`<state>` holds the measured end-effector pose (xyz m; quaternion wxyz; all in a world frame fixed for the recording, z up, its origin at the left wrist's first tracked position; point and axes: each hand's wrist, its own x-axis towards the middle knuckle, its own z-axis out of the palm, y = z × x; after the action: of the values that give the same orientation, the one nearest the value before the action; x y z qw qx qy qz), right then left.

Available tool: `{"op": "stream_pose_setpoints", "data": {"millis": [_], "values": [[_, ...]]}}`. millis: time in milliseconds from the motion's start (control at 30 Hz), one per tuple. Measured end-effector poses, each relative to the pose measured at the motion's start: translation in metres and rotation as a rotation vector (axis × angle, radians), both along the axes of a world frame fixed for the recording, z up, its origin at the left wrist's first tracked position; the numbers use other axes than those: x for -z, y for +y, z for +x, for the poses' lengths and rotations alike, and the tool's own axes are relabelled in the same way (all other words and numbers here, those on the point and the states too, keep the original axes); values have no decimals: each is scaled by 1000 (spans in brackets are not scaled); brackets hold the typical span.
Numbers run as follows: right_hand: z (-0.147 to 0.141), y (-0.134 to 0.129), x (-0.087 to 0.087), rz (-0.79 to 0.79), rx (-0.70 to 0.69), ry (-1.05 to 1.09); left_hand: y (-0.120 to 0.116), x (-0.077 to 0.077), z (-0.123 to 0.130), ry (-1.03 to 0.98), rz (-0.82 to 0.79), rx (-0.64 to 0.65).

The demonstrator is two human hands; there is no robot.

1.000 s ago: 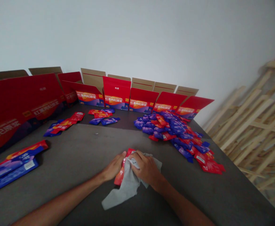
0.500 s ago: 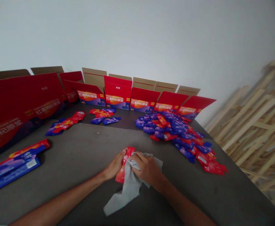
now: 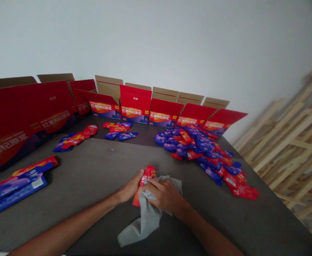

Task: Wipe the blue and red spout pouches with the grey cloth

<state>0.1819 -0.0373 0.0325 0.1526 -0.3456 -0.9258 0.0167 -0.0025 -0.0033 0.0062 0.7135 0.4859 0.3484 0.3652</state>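
At the near middle of the table, my left hand [image 3: 130, 188] is closed on the left edge of a red sachet [image 3: 148, 172]. A grey cloth [image 3: 149, 217] is bunched in my right hand [image 3: 165, 193], whose fingers press it against the sachet's front. The cloth covers the sachet's middle and right side, and its loose end trails toward me on the table. The sachet's top and lower left part show. Farther right lies a large heap of purple and red sachets [image 3: 198, 142].
Open red cartons [image 3: 136, 106] line the back, with larger ones [image 3: 25, 117] at the left. Small sachet groups lie at the back middle [image 3: 127, 136] and left [image 3: 77, 138]. Long blue and red packs [image 3: 19, 186] lie near left. Wooden slats [image 3: 286, 153] stand beyond the dark table's [image 3: 97, 174] right edge.
My right hand and the cloth have shifted slightly left and down over the sachet, baring more of its top. The surroundings appear shifted slightly in the view.
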Motion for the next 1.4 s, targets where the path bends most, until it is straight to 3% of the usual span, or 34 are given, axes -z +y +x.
{"op": "stream_pose_setpoints", "data": {"millis": [100, 233, 400, 600, 667, 900, 1000, 1133, 1267, 1400], "values": [[1, 4, 1, 49, 125, 109, -1, 6, 0, -69, -95, 170], [3, 6, 1, 83, 197, 191, -5, 7, -2, -29, -49, 231], [2, 1, -1, 16, 26, 79, -7, 2, -3, 36, 41, 168], [-1, -9, -4, -22, -171, -58, -4, 10, 0, -124, -63, 111], [-2, -10, -3, -17, -134, -44, -5, 9, 1, -124, -62, 109], [-3, 0, 2, 58, 187, 160, -10, -5, -2, 10, -2, 159], [-2, 1, 1, 61, 236, 191, -11, -8, -3, 48, 22, 146], [-1, -1, -1, 11, 91, 98, -11, -7, -2, 16, 16, 139], [-1, -6, -4, -45, -124, -54, -9, -2, 3, -115, -47, 37], [-1, -9, -4, -31, -200, -117, -6, 0, 8, -246, -124, 11]]}}
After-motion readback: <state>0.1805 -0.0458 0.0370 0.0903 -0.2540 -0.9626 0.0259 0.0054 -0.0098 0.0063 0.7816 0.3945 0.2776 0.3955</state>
